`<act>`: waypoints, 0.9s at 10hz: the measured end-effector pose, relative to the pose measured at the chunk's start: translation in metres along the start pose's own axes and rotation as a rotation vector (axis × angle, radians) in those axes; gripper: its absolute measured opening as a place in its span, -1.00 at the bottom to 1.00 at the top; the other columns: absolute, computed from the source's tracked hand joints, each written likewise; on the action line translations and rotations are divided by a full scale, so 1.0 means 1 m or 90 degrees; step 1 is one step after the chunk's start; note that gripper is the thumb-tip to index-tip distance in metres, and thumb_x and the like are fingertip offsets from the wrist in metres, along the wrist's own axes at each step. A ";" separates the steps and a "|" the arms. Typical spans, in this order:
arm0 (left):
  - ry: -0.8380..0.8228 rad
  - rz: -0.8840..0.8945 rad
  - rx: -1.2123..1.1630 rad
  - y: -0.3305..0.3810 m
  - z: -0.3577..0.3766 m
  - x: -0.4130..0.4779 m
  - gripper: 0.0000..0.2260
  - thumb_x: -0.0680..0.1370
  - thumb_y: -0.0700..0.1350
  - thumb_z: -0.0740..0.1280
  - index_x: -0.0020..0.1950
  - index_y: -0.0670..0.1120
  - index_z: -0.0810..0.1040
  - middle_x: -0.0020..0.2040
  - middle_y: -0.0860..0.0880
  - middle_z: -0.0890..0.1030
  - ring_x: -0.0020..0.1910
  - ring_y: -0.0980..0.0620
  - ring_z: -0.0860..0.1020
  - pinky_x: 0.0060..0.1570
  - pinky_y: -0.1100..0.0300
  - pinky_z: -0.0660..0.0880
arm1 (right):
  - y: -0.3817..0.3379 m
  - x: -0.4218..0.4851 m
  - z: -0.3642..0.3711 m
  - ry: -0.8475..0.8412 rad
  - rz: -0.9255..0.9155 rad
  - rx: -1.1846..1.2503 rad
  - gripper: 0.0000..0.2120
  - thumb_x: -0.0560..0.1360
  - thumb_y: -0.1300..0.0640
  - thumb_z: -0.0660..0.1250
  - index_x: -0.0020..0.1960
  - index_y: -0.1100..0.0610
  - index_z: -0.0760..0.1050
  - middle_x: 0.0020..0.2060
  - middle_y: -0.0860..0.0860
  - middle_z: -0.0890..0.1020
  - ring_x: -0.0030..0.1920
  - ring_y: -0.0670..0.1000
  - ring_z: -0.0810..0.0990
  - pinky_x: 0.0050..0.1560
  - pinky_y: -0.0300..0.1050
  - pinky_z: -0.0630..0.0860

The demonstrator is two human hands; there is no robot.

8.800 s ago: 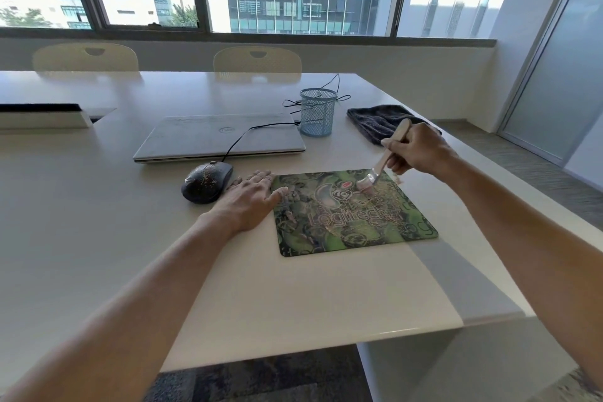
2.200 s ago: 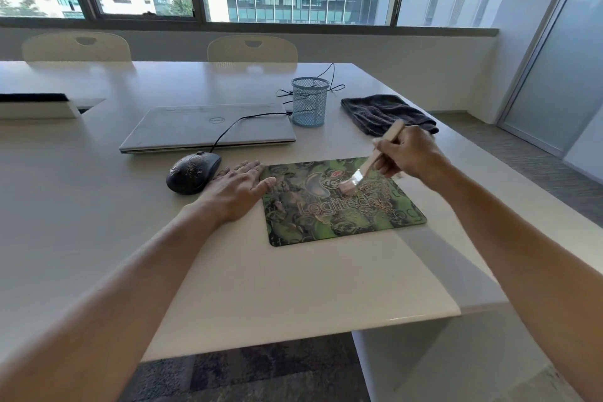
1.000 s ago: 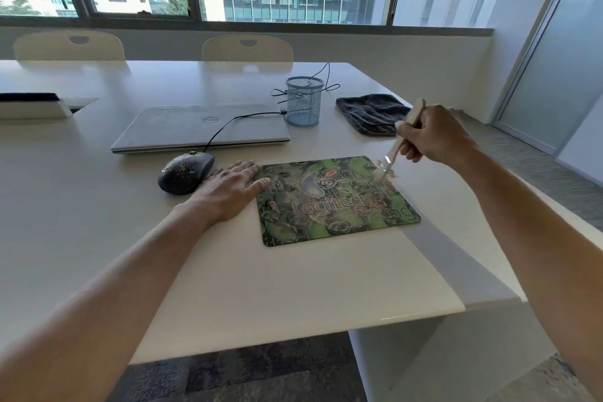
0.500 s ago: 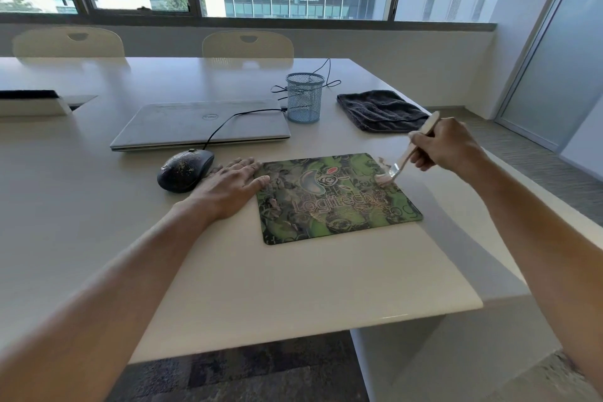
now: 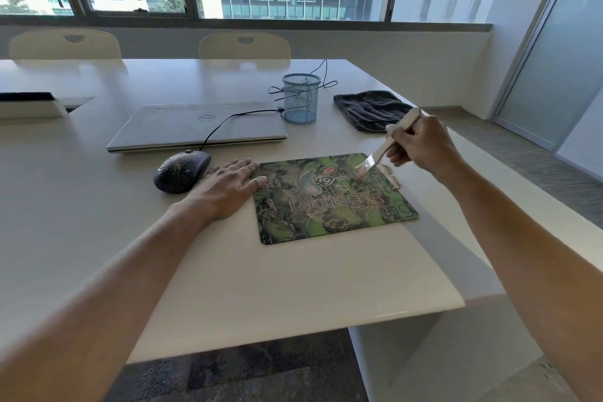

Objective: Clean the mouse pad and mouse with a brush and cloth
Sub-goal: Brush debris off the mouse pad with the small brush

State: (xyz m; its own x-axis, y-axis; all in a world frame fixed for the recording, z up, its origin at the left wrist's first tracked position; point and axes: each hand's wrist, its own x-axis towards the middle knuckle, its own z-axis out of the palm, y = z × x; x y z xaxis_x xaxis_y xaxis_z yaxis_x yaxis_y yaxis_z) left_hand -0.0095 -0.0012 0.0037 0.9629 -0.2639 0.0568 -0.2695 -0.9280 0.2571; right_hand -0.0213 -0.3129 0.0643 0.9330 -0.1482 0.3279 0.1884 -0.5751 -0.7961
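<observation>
A green patterned mouse pad (image 5: 329, 206) lies flat on the white table (image 5: 261, 277), with light crumbs scattered on it and a small pile at its far right edge. My right hand (image 5: 421, 147) grips a pale-handled brush (image 5: 386, 147), its bristles touching the pad's far right corner. My left hand (image 5: 225, 188) rests flat on the table, fingertips pressing the pad's left edge. A black wired mouse (image 5: 181, 171), speckled with dust, sits just left of that hand. A dark grey cloth (image 5: 370, 109) lies folded behind the pad, at the right.
A closed silver laptop (image 5: 199, 126) lies behind the mouse. A blue mesh pen cup (image 5: 301, 98) stands beside it, with cables behind. A white box (image 5: 29, 104) sits far left. Two chairs stand at the table's far side. The table's edge runs close to the right.
My right hand has brought the brush from the pad's right edge a little back onto its far right corner. My left hand and the mouse have stayed in place.
</observation>
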 end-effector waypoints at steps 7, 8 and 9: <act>0.004 0.003 0.003 -0.002 0.002 0.002 -0.49 0.60 0.18 0.00 0.51 0.02 0.12 0.54 0.03 0.08 0.51 0.09 0.02 0.48 0.07 -0.05 | 0.018 0.007 -0.003 0.064 0.032 0.004 -0.78 0.56 0.18 0.25 -0.17 0.30 0.52 -0.46 0.10 0.57 -0.62 -0.14 0.53 -0.51 -0.31 0.54; 0.003 0.004 0.004 -0.002 0.002 0.002 -0.49 0.60 0.18 0.00 0.51 0.02 0.12 0.54 0.03 0.08 0.51 0.09 0.02 0.48 0.07 -0.05 | 0.025 0.008 -0.008 0.077 0.068 -0.033 -0.78 0.56 0.20 0.24 -0.20 0.30 0.51 -0.47 0.10 0.55 -0.65 -0.15 0.51 -0.55 -0.34 0.50; 0.002 0.007 0.004 -0.001 0.002 0.003 -0.49 0.60 0.18 0.00 0.51 0.02 0.12 0.54 0.03 0.08 0.51 0.09 0.02 0.48 0.07 -0.05 | 0.027 0.013 -0.018 0.089 0.080 -0.105 -0.75 0.54 0.21 0.24 -0.27 0.28 0.50 -0.48 0.09 0.55 -0.67 -0.17 0.48 -0.60 -0.37 0.45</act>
State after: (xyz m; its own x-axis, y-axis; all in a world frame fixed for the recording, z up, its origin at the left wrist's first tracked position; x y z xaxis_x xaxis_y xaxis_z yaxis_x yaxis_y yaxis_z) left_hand -0.0067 -0.0017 0.0013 0.9599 -0.2730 0.0631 -0.2801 -0.9268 0.2502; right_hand -0.0097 -0.3451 0.0560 0.8922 -0.3301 0.3083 0.0104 -0.6675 -0.7446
